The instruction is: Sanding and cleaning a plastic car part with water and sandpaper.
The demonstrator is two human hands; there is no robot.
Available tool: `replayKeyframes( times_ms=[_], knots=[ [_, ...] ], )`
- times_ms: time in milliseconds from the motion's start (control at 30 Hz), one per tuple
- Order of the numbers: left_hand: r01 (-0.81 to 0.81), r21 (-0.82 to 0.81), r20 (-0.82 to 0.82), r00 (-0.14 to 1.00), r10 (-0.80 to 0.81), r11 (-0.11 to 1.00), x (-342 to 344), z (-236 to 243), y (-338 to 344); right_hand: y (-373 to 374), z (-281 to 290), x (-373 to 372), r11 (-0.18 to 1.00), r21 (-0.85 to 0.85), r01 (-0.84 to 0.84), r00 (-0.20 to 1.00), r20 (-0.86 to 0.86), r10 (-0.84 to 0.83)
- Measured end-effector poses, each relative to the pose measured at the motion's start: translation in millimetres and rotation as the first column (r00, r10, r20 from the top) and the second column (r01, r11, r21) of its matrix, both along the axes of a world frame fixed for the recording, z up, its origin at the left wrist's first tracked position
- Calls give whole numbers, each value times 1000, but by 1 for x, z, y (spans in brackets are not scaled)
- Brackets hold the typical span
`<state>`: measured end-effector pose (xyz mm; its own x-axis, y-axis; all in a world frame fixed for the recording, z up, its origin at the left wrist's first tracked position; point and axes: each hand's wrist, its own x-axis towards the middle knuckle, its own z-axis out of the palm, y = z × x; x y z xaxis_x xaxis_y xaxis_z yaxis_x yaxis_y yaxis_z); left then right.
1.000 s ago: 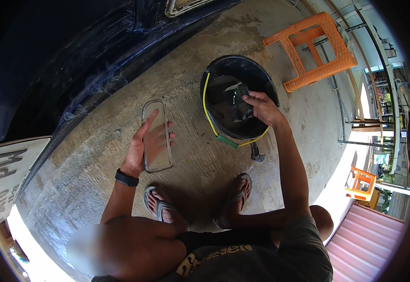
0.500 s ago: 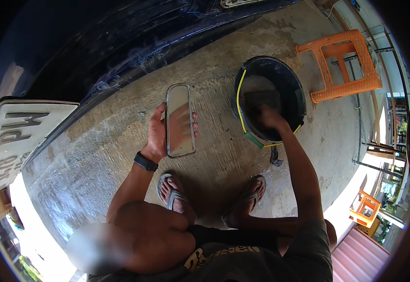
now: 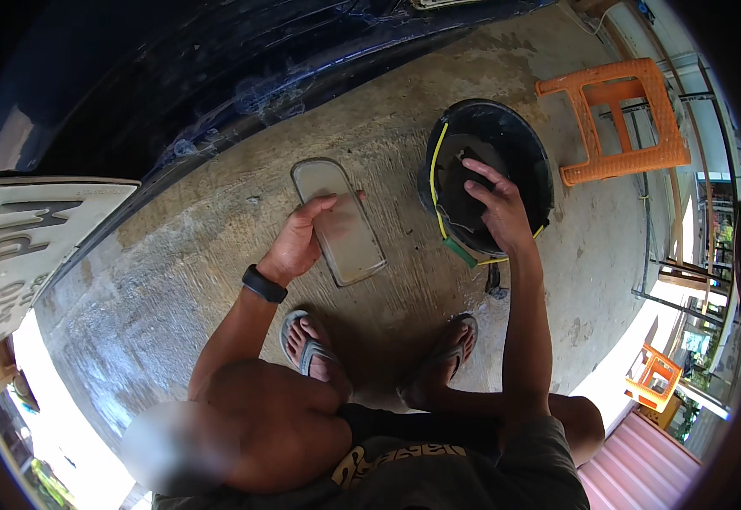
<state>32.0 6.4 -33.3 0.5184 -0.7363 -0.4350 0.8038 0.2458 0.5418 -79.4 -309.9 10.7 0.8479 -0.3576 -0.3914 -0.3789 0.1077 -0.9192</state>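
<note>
In my left hand (image 3: 294,242) is a see-through panel (image 3: 355,255) with rounded corners and a thin dark rim. My thumb is on its upper face, and blurred fingers show through from beneath. It is tilted over the concrete between my feet and the vehicle. My right hand (image 3: 506,212) is over the black bucket (image 3: 534,149), fingers stretched along a dark, thin sheet (image 3: 457,197) that it appears to grip. The sheet's exact kind cannot be made out, and its far side is partly hidden by the hand. Murky water lies in the bucket.
The bucket has a yellow handle with a green grip (image 3: 460,252). An orange plastic stool (image 3: 625,161) stands beyond it to the right; another stool (image 3: 653,378) is farther off. A dark blue vehicle (image 3: 217,93) with a licence plate (image 3: 43,242) borders the left and far side.
My right hand has come up from deep inside the bucket, with the dark sheet now beneath its fingers. The panel in my left hand has turned, its near end swinging to the right.
</note>
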Motion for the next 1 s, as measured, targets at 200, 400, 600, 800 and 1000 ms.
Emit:
replayKeyframes(
  times_ms=[200,400,600,800,1000],
  knots=[
    [-56,-139,-194,981,29,989,5,9,5,-10,-21,-15,857,-330,-395,915,-220,337],
    [-112,-363,-311,950,-7,925,9,8,12,5,2,-12,996,83,-32,957,-285,55],
    [-92,-368,-302,953,-26,925,10,7,15,-4,3,-1,997,-70,-22,947,-320,-2],
    [-69,-345,-316,948,-47,936,9,3,20,-78,-85,16,947,-260,-189,894,-444,56],
    [-72,-305,-389,920,-55,950,8,0,15,-131,-180,30,133,-677,-724,689,-721,79]
  ],
)
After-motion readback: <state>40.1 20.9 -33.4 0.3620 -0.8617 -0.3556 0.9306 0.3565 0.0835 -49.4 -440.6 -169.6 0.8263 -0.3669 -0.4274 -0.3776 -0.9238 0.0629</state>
